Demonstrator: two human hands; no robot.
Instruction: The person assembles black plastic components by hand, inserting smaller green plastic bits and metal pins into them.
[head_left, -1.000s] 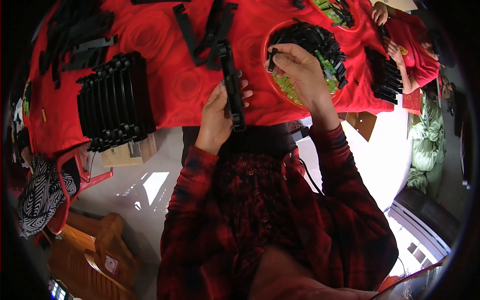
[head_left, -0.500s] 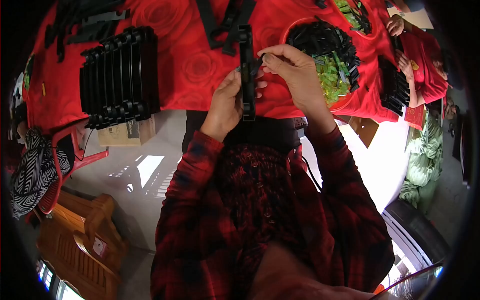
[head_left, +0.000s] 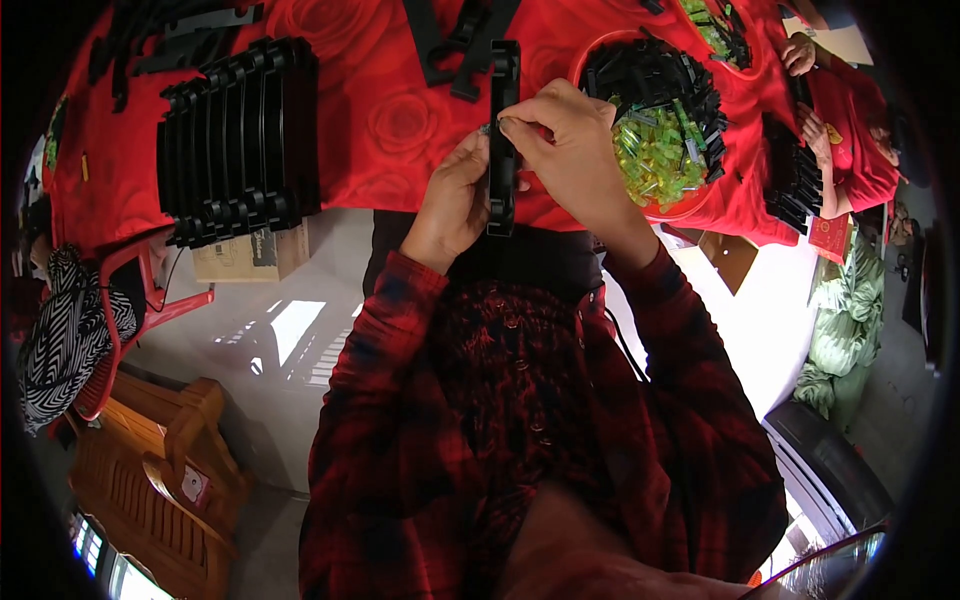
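Observation:
My left hand [head_left: 452,195] is closed round a long black plastic part [head_left: 503,185], holding it on end above the table's near edge. My right hand [head_left: 580,145] is pinched, its thumb and fingertips pressed against the upper middle of that part. Whatever sits between those fingertips is too small to make out. Just right of my right hand stands a red bowl [head_left: 690,207] with small black pieces [head_left: 650,72] and yellow-green clear pieces [head_left: 655,150] in it.
A row of similar black parts [head_left: 235,140] stands on the red rose-patterned tablecloth [head_left: 400,125] at left. More black parts [head_left: 455,45] lie at the back. On the right, a co-worker's hands [head_left: 815,130] are beside another black stack [head_left: 790,175]. A red chair [head_left: 150,290] stands at lower left.
My right hand has moved left, bringing its pinched fingertips from beside the black part onto it. The part in my left hand has shifted slightly right and up.

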